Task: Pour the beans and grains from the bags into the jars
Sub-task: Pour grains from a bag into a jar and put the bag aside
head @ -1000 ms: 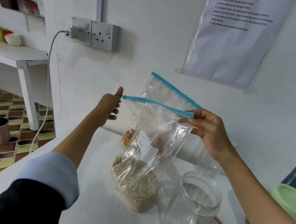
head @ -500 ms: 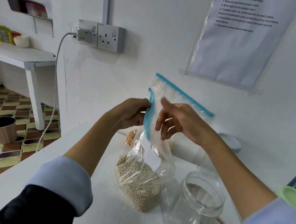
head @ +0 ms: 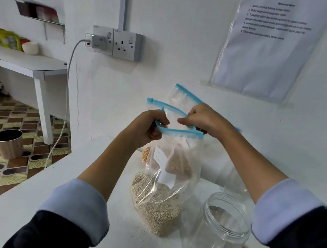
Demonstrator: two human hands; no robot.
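A white worktop (head: 45, 201) carries a clear bag (head: 163, 179) of pale grain, standing upright with its blue zip top pulled apart. To its right, close by, stands an open, clear jar (head: 221, 230). The left hand (head: 147, 128) pinches the near strip of the zip, and the right hand (head: 203, 118) pinches the far strip. A second bag (head: 180, 96) leans on the wall behind.
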